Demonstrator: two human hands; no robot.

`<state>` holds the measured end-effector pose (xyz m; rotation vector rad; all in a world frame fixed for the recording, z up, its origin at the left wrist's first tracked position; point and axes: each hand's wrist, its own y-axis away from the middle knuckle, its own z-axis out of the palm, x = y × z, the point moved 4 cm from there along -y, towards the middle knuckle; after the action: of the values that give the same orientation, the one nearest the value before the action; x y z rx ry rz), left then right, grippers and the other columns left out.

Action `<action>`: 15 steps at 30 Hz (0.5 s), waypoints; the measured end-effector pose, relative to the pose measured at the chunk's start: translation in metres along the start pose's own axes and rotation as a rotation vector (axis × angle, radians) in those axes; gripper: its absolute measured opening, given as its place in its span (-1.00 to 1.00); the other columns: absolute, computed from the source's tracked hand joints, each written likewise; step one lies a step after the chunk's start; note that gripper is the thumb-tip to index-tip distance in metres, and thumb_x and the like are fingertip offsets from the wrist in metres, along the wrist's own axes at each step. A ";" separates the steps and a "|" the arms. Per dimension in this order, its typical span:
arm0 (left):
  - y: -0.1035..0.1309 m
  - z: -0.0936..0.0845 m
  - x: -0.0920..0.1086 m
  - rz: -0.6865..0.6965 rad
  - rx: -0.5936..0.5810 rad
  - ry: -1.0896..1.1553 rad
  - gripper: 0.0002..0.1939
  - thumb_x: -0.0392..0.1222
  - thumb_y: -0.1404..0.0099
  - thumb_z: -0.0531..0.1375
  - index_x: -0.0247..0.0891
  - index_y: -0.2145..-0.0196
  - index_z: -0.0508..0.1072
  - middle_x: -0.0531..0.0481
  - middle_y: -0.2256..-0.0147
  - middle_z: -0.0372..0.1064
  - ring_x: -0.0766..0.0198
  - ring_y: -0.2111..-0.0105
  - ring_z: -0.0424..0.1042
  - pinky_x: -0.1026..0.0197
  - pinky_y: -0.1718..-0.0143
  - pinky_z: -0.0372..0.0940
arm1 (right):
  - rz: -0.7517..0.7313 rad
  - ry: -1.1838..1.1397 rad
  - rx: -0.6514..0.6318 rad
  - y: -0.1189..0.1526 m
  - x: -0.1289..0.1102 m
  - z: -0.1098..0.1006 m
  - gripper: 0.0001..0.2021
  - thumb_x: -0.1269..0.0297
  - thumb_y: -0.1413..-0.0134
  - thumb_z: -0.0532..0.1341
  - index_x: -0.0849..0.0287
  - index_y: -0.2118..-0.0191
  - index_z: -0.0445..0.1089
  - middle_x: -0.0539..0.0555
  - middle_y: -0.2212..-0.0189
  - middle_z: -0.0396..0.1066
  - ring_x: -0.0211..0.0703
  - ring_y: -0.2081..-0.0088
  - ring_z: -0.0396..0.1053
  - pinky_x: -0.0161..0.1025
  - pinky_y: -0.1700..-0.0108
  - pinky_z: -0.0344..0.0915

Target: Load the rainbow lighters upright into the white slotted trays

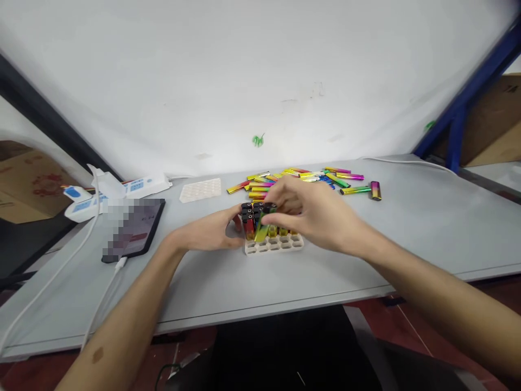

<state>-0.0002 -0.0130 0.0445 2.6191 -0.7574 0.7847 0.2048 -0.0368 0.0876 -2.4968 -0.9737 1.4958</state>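
A white tray with rows of slots stands in front of me. Black-topped lighters with shiny coloured bodies stand upright in its left part. Yellowish pieces sit in slots farther right. My left hand curves around the tray's left end, thumb at the near corner and fingers by the back lighters, bracing it. My right hand pinches a green-yellow lighter between thumb and fingers. That lighter leans, black top up, over the tray's front left slots; whether its lower end touches a slot is unclear.
Behind the tray lies a loose pile of shiny coloured lighters or casings, with one purple-yellow piece at its right. A second white slotted tray lies back left. Farther left are a phone, its white cable and a power strip.
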 end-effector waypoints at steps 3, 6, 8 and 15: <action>0.003 -0.001 0.000 -0.004 -0.024 -0.006 -0.64 -0.10 -0.15 0.23 -0.13 0.07 0.38 -0.02 0.14 0.45 0.11 0.19 0.44 0.09 0.20 0.36 | -0.052 0.203 -0.030 -0.006 -0.004 0.024 -0.81 0.26 -0.14 0.35 0.11 0.19 0.35 0.00 0.39 0.52 -0.15 0.35 0.48 -0.26 0.36 0.26; 0.003 0.001 0.002 -0.001 -0.047 0.037 -0.55 -0.04 -0.14 0.28 -0.12 0.01 0.37 -0.03 0.08 0.45 0.08 0.14 0.45 0.08 0.17 0.38 | -0.075 0.408 -0.074 -0.008 -0.002 0.039 -0.83 0.29 -0.16 0.33 0.14 0.16 0.36 0.03 0.40 0.52 -0.14 0.37 0.45 -0.29 0.42 0.14; 0.002 0.003 0.003 -0.001 -0.040 0.041 -0.53 0.03 -0.11 0.32 -0.12 0.04 0.38 -0.01 0.12 0.46 0.08 0.16 0.45 0.08 0.19 0.38 | -0.087 0.529 -0.105 -0.005 -0.001 0.046 -0.83 0.29 -0.18 0.30 0.15 0.13 0.37 0.05 0.39 0.51 -0.16 0.40 0.42 -0.29 0.46 0.05; -0.003 0.007 0.009 0.106 0.006 0.111 -0.57 0.00 -0.16 0.31 -0.16 0.05 0.38 0.02 0.13 0.46 0.10 0.14 0.45 0.10 0.16 0.40 | -0.221 0.825 -0.013 0.004 -0.012 0.056 -0.78 0.17 -0.32 0.14 0.13 0.23 0.48 0.11 0.29 0.46 -0.19 0.41 0.33 -0.23 0.50 -0.19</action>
<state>0.0106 -0.0167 0.0434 2.5334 -0.8686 0.9545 0.1572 -0.0604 0.0659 -2.5094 -1.0148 0.3121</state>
